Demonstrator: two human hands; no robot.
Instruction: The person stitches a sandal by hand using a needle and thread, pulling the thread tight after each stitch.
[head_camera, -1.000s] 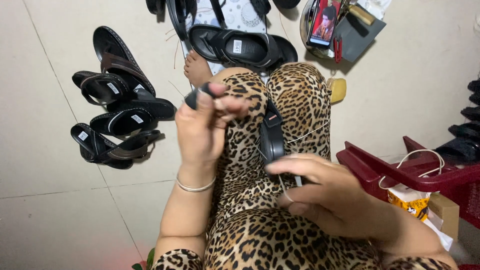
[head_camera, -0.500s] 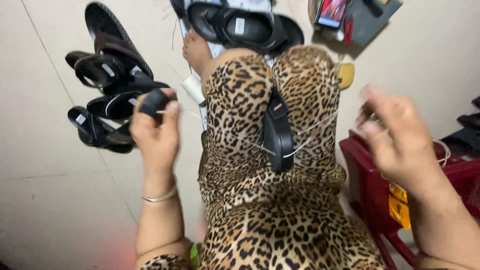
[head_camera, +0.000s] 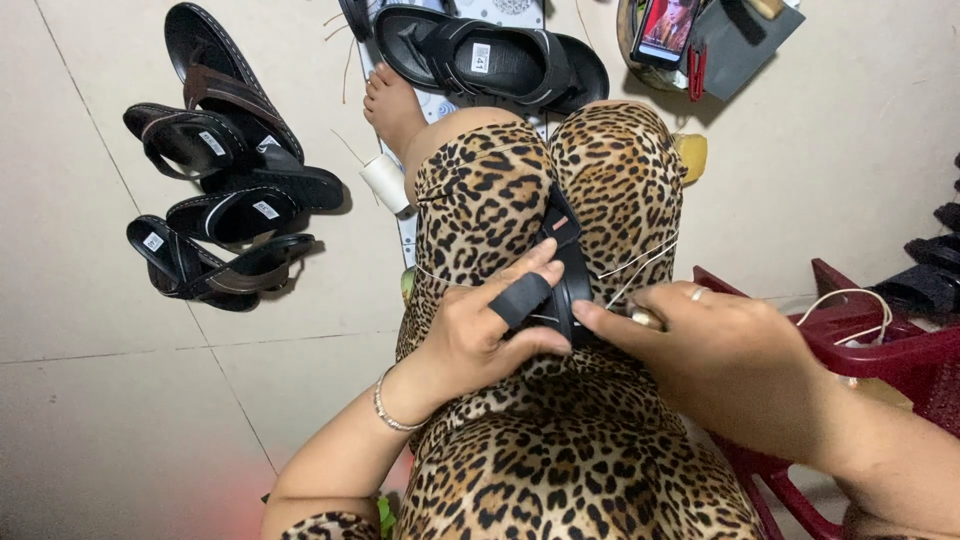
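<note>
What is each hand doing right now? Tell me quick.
Left hand: closed on the black sandal wedged between the knees, black sleeve on the index finger.
Right hand: fingers pinched at the sandal's edge, white thread beside them.

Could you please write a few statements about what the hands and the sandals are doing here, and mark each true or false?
1. Both hands, the left hand and the right hand, are on a black sandal held between the knees. True.
2. A pile of dark sandals lies on the floor. True.
3. The left index finger is bare. False: a black sleeve covers it.
4. The spool of white thread sits on the red chair. False: it is on the floor by the foot.
</note>
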